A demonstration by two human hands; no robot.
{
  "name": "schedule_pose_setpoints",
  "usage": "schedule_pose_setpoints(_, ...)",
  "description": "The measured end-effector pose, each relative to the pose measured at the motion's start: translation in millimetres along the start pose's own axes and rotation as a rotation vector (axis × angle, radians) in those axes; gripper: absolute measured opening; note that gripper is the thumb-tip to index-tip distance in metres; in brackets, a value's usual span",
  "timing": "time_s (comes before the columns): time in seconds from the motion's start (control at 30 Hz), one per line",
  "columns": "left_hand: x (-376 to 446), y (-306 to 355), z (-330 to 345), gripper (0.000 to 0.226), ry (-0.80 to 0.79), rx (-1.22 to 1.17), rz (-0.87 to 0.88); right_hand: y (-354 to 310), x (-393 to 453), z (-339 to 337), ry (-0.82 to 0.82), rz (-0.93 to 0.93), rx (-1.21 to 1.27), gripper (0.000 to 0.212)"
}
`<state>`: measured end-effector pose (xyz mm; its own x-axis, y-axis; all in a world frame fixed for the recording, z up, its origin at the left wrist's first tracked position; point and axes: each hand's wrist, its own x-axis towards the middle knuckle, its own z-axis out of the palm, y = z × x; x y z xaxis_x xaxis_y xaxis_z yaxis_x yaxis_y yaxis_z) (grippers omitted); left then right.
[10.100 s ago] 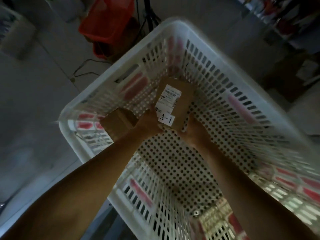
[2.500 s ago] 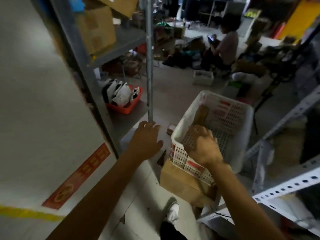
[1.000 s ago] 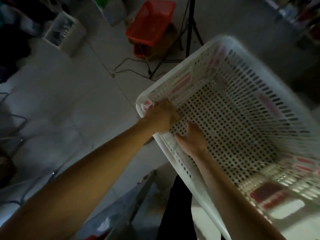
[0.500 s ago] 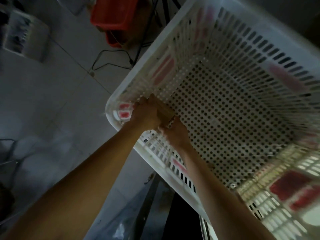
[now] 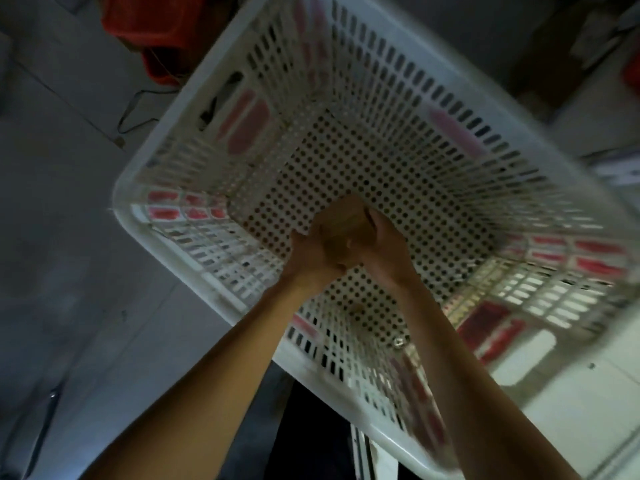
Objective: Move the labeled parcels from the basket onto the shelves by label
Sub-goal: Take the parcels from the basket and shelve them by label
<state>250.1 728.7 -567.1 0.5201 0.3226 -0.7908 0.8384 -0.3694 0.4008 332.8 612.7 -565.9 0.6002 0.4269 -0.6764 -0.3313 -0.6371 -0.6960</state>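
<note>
I look down into a white perforated basket (image 5: 180, 133) whose holed floor shows bare around my hands. A small brown cardboard parcel (image 5: 349, 220) is over the middle of that floor. My left hand (image 5: 313, 252) grips its left side and my right hand (image 5: 381, 251) grips its right side, both arms reaching in over the near rim. The parcel's label is hidden from me. No other parcel shows in the basket.
A red plastic crate (image 5: 149, 26) stands on the grey floor beyond the basket's far left corner, with a dark cable (image 5: 138, 105) trailing near it. A pale shelf surface (image 5: 571, 410) lies at the lower right under the basket.
Both hands have moved from the basket's left corner toward the middle of its floor, and the brown parcel is now between them. The view has shifted over the basket.
</note>
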Motion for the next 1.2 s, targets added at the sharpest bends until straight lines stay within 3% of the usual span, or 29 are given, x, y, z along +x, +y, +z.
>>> schedule_pose_setpoints(0.13,5.5,20.2,21.7,0.095,0.108,0.142,0.08,20.0,1.4,-24.8,0.158,-0.041,-0.088,0.06)
schedule_pose_setpoints(0.27,16.3,27.9,19.2,0.095,0.126,0.255,0.169,36.7,-5.6,-27.5,0.303,0.029,-0.082,0.06)
schedule_pose_setpoints(0.4,14.8,25.9,17.1,0.106,0.03,0.122,0.176,42.4,-8.2,-25.6,0.238,0.096,-0.128,0.039)
schedule_pose_setpoints(0.53,1.2,24.4,21.2,0.125,-0.077,-0.017,0.203,32.9,-6.4,-25.9,0.135,-0.004,-0.188,0.051)
schedule_pose_setpoints(0.63,9.0,25.9,12.6,0.106,0.023,0.051,0.234,36.8,-4.6,-28.7,0.144,0.014,-0.207,0.045)
schedule_pose_setpoints(0.77,19.7,36.0,3.6,0.07,-0.015,0.218,0.273,46.0,-6.3,-34.7,0.02,0.378,-0.191,0.055)
schedule_pose_setpoints(0.87,21.3,35.1,8.0,0.075,-0.013,0.253,0.251,50.6,-8.0,-33.5,0.051,0.434,-0.119,0.057)
schedule_pose_setpoints(1.0,21.0,24.6,11.6,0.088,-0.047,0.198,0.12,55.3,-5.8,-35.2,0.177,0.312,-0.02,0.064)
schedule_pose_setpoints(1.13,20.4,27.2,14.7,0.086,-0.099,-0.062,0.014,56.5,-0.9,-36.0,0.072,0.35,0.001,0.066)
schedule_pose_setpoints(1.2,20.6,31.5,17.8,0.084,-0.108,-0.051,-0.034,52.4,-3.2,-35.4,0.049,0.319,0.001,0.069)
